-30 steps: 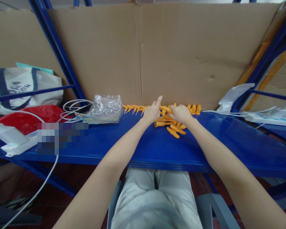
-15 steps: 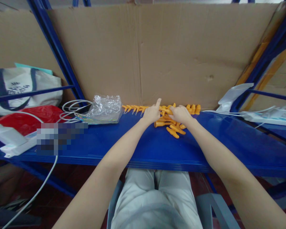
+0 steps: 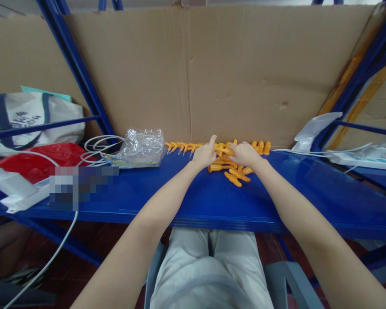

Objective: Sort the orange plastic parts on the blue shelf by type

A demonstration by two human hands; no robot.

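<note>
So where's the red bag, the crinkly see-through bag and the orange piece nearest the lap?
Red plastic bag (image 3: pixel 63 152): head view, upper right part.
Clear plastic bag (image 3: pixel 143 146): head view, crinkled middle.
Orange piece nearest the lap (image 3: pixel 233 179): head view, its middle.

Apparent workshop, blue metal shelving (image 3: pixel 209 199)

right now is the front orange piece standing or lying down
Lying down: the front orange piece stretches lengthwise along the blue table.

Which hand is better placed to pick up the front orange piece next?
Probably the right hand: it looks closer to the front orange piece, while the left hand sits farther off to the side.
</note>
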